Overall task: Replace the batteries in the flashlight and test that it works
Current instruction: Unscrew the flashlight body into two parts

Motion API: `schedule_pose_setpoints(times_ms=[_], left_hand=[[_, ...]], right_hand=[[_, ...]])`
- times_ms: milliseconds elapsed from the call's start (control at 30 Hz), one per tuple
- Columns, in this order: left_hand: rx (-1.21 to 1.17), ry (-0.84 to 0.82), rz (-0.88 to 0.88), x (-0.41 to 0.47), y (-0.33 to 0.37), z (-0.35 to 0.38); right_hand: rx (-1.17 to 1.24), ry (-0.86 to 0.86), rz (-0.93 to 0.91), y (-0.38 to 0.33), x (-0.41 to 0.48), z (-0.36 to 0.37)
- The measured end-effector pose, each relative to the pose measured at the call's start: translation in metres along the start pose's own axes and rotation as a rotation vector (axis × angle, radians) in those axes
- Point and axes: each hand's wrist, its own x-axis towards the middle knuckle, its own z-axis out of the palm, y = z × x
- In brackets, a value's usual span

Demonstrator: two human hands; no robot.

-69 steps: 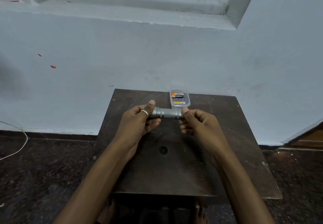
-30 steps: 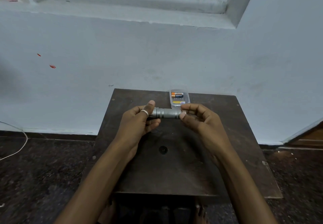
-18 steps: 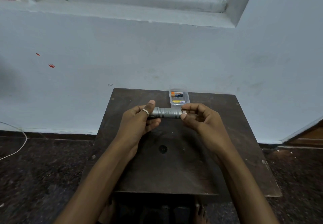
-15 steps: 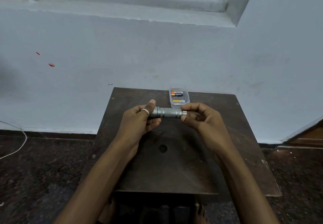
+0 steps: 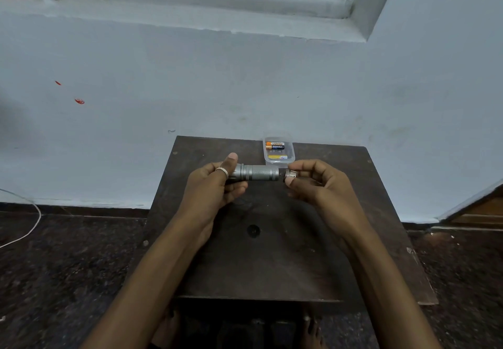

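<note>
so the flashlight [image 5: 258,173] is held sideways just above the small dark table [image 5: 272,267], left hand [image 5: 215,188] curled round its left end, right hand [image 5: 318,185] pinching the end cap [image 5: 291,173] between thumb and fingers. clear box [image 5: 291,153] with batteries [image 5: 275,146] sits on the table just behind

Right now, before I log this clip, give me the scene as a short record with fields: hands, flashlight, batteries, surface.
left hand: grips the flashlight at its wide end, held level above the table
right hand: pinches the tail cap at the other end
tail cap: dark band shows between it and the body; fully off or not, cannot tell
batteries: in a clear plastic box at the table's far edge
</note>
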Motion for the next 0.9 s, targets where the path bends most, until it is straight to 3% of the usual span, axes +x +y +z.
schedule_pose_setpoints(times_ms=[100, 333, 533, 767, 900], left_hand=[[-0.031, 0.003, -0.003, 0.000, 0.001, 0.000], [-0.071, 0.006, -0.009, -0.002, 0.003, 0.001], [-0.081, 0.007, -0.015, -0.002, 0.004, 0.002], [-0.084, 0.008, -0.020, -0.002, 0.005, 0.002], [-0.075, 0.000, -0.015, -0.002, 0.004, 0.002]], right_hand=[[-0.044, 0.037, 0.003, 0.001, 0.001, -0.005], [-0.722, 0.082, -0.118, 0.013, 0.004, -0.015], [-0.946, 0.075, -0.140, 0.018, 0.004, -0.018], [-1.011, 0.048, -0.046, 0.020, 0.006, -0.026], [-0.869, 0.167, -0.229, 0.012, 0.003, -0.018]])
